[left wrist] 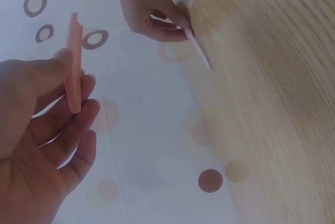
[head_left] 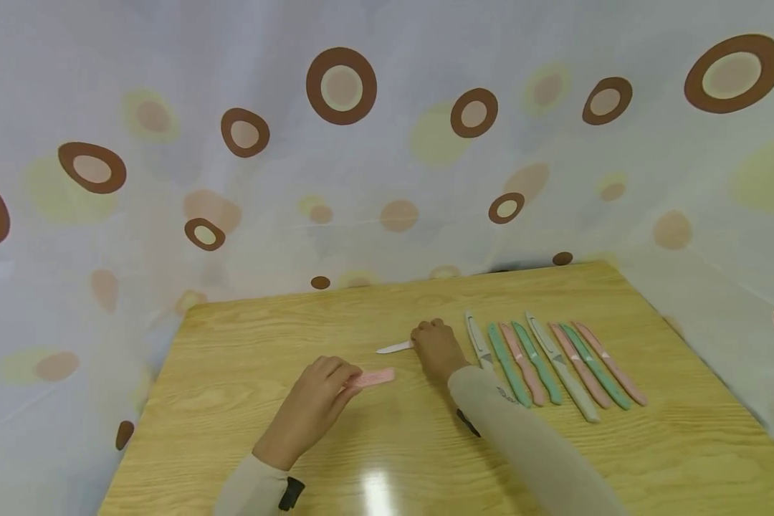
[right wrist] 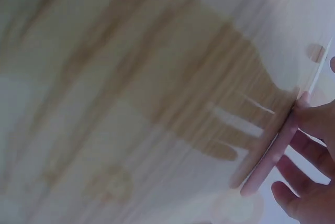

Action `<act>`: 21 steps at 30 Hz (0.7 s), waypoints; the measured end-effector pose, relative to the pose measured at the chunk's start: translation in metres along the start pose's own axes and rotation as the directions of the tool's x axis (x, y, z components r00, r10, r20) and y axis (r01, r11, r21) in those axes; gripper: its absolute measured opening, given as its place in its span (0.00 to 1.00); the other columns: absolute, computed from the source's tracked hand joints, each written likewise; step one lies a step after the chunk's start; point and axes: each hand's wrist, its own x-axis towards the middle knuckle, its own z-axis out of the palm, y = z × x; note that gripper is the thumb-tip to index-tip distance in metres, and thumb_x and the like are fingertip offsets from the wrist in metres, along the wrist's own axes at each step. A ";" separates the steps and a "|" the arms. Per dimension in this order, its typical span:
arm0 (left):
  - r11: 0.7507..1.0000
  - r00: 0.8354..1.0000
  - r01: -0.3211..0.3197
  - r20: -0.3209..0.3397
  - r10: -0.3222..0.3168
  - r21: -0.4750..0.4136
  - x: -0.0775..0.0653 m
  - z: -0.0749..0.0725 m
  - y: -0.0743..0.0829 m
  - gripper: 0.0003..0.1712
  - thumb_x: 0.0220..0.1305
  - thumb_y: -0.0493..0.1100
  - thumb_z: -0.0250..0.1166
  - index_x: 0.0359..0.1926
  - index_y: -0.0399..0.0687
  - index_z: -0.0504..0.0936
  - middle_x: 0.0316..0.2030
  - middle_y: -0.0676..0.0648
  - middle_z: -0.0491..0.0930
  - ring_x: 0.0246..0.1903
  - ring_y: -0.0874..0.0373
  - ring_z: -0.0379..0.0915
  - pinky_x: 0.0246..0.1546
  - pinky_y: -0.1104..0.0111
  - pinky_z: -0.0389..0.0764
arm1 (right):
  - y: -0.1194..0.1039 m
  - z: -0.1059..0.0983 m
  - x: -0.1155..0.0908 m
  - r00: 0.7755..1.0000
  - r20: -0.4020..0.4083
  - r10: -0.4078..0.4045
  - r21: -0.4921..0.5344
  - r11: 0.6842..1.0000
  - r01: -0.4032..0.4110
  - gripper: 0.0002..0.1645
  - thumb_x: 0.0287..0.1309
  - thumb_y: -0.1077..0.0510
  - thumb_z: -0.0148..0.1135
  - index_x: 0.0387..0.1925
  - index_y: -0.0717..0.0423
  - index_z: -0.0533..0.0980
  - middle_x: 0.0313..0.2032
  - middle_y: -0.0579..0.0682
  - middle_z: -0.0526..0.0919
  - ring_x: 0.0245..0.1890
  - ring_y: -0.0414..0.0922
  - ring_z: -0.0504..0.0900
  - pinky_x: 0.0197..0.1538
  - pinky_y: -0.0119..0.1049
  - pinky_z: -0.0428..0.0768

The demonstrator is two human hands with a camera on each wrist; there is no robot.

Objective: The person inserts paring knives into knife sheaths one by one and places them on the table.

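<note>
My left hand pinches a pink knife sheath between thumb and fingers, raised over the table. In the left wrist view the sheath is a narrow folded sleeve with a notched upper end. My right hand grips a small knife by its pink handle, low at the tabletop. Its pale blade points left, bare, toward the left hand's side. In the head view most of the handle is hidden under the right fingers.
A row of several knives with white, green and pink handles lies to the right; the nearest is a white-handled knife, partly behind the right sleeve. Beneath is a wooden table. Behind and beside it hangs a spotted curtain.
</note>
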 end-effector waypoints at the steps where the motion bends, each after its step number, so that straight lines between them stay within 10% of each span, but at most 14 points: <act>1: 1.000 1.000 -0.001 -0.001 0.001 -0.012 0.001 0.001 0.000 0.11 0.56 0.39 0.67 0.41 0.42 0.80 0.37 0.51 0.77 0.38 0.59 0.70 0.39 0.69 0.74 | 0.001 -0.001 -0.001 1.000 -0.002 0.002 0.008 1.000 -0.002 0.09 0.62 0.55 0.57 0.40 0.54 0.78 0.39 0.48 0.78 0.41 0.49 0.74 0.47 0.42 0.75; 21: 1.000 1.000 0.028 0.005 -0.028 -0.006 0.013 0.007 0.000 0.09 0.59 0.41 0.64 0.41 0.43 0.80 0.37 0.52 0.77 0.38 0.61 0.69 0.39 0.72 0.74 | -0.005 -0.015 -0.020 0.996 0.007 -0.085 0.094 0.992 0.084 0.05 0.60 0.63 0.58 0.37 0.61 0.75 0.34 0.49 0.74 0.34 0.43 0.73 0.40 0.31 0.75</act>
